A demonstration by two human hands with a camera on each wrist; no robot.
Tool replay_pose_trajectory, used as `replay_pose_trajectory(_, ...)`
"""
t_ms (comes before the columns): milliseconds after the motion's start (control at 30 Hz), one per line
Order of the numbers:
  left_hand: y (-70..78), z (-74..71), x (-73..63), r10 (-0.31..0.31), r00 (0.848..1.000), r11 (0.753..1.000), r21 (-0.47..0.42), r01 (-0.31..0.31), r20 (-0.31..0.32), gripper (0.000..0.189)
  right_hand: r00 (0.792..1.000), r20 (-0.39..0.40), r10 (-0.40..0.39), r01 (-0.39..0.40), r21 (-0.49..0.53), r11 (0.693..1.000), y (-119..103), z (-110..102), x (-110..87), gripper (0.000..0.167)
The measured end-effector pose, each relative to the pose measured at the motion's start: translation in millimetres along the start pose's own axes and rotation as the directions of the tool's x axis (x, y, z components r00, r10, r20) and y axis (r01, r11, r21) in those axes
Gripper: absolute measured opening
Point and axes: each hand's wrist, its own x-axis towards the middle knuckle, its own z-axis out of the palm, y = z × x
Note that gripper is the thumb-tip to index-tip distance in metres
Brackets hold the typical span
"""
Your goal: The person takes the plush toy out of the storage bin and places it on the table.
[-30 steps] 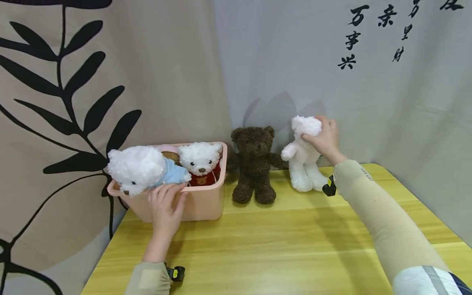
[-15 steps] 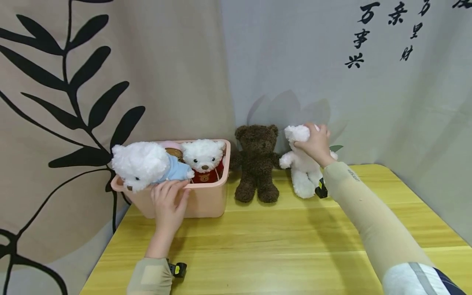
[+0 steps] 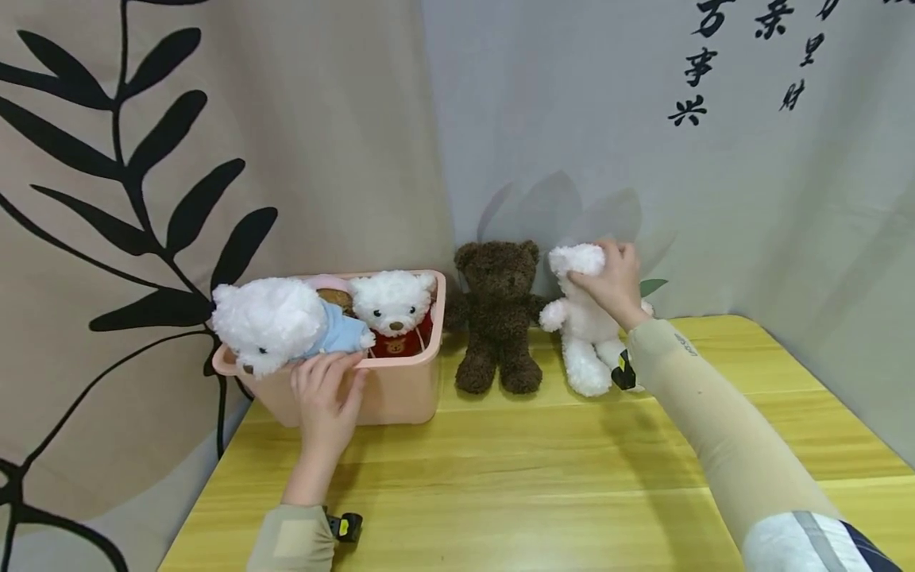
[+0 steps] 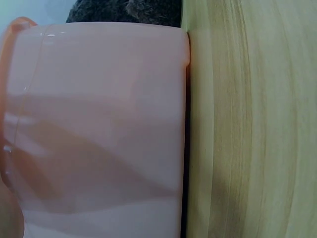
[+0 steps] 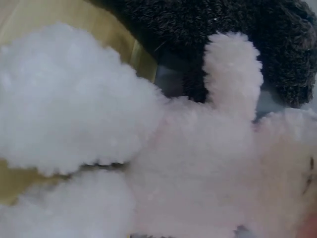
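Note:
My right hand (image 3: 613, 282) grips the head of a white teddy bear (image 3: 582, 318), which is upright on the table with its feet down. In the right wrist view the white bear's body (image 5: 193, 163) and legs fill much of the picture. Just left of it a dark brown teddy bear (image 3: 496, 318) sits against the backdrop. My left hand (image 3: 325, 397) holds the front rim of a pink plastic bin (image 3: 400, 393), its fingertips beside a white bear in a blue top (image 3: 272, 326) lying across the bin. The thumb (image 4: 10, 213) shows against the bin wall.
Inside the bin, another white bear (image 3: 389, 302) in red sits at the right, next to something brown and pink (image 3: 332, 294). The yellow wooden table (image 3: 515, 492) ends at a fabric backdrop (image 3: 557, 119) printed with leaves and characters.
My right hand has brought the white bear left and slightly nearer to me, closer to the brown bear. A green leaf print has come into view behind it. My left hand stays at the bin.

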Motion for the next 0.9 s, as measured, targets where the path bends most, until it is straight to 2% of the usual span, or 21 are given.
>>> replay_pose_trajectory(167, 0.3, -0.1, 3.1, 0.000, 1.000, 1.000, 0.000, 0.000, -0.010, 0.035, 1.000, 0.024, -0.013, 0.013, -0.029, 1.000, -6.0, -5.8, 3.4, 0.078)
replay_pose_trajectory(333, 1.2, -0.1, 1.7, -0.001, 1.000, 1.000, 0.002, 0.001, -0.010, 0.033, 0.999, 0.047, 0.001, 0.000, -0.014, 1.000, -6.0, -10.5, 2.6, 0.073)
replay_pose_trajectory(600, 1.0, -2.7, -1.8, -0.006, 1.000, 1.000, -0.004, 0.006, -0.011, 0.030, 0.999, 0.022, -0.039, 0.039, 0.021, 0.999, -15.5, -11.1, 9.2, 0.068)
replay_pose_trajectory(700, 0.4, -3.4, -2.0, -0.004, 1.000, 1.000, -0.005, 0.004, -0.011, 0.030, 0.997, 0.013, -0.081, 0.079, 0.078, 0.994, -37.4, -8.3, 9.2, 0.064)
replay_pose_trajectory(800, 0.6, -2.7, -1.5, -0.004, 1.000, 1.000, -0.002, 0.004, -0.008, 0.031, 0.984, 0.038, -0.176, 0.168, 0.160, 0.973, -78.5, 0.9, 8.2, 0.058)
replay_pose_trajectory(867, 1.6, -1.3, -1.2, -0.006, 1.000, 1.000, -0.001, 0.006, -0.004, 0.031, 0.961, 0.071, -0.268, 0.248, 0.211, 0.946, -112.9, 11.4, 6.3, 0.057)
replay_pose_trajectory(900, 2.5, -0.2, -1.2, -0.006, 1.000, 1.000, -0.001, 0.006, -0.005, 0.030, 0.943, 0.083, -0.323, 0.298, 0.230, 0.927, -129.7, 17.0, 3.9, 0.058)
